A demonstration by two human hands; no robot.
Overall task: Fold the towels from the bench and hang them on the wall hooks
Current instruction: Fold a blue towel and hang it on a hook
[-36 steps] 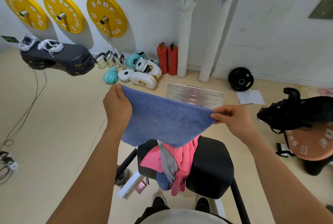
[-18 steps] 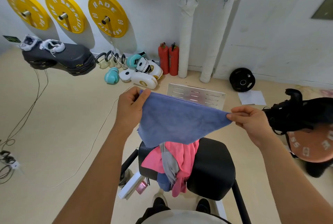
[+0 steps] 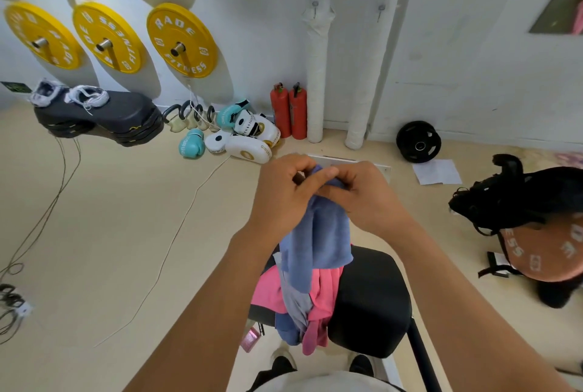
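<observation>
A blue towel (image 3: 318,234) hangs folded in half from both my hands, held in front of me over the black bench (image 3: 369,300). My left hand (image 3: 284,193) and my right hand (image 3: 366,196) meet at its top edge, each pinching the cloth, fingers touching. On the bench lies a heap of more towels: pink (image 3: 268,290), grey-blue (image 3: 296,306) and a darker blue one (image 3: 285,328). Two small wall hooks (image 3: 315,5) (image 3: 381,9) sit high on the white wall, above the wrapped pipes.
Yellow weight plates (image 3: 181,40) hang on wall pegs at left. Red extinguishers (image 3: 288,109), boxing gloves and pads (image 3: 246,136) line the wall base. A black plate (image 3: 418,141), paper, a metal sheet (image 3: 381,167) lie on the floor. Black bag (image 3: 511,199) and brown plate at right.
My hands have come together, bringing the two top corners of the blue towel to meet. The towel was stretched wide before and now hangs doubled and narrow.
</observation>
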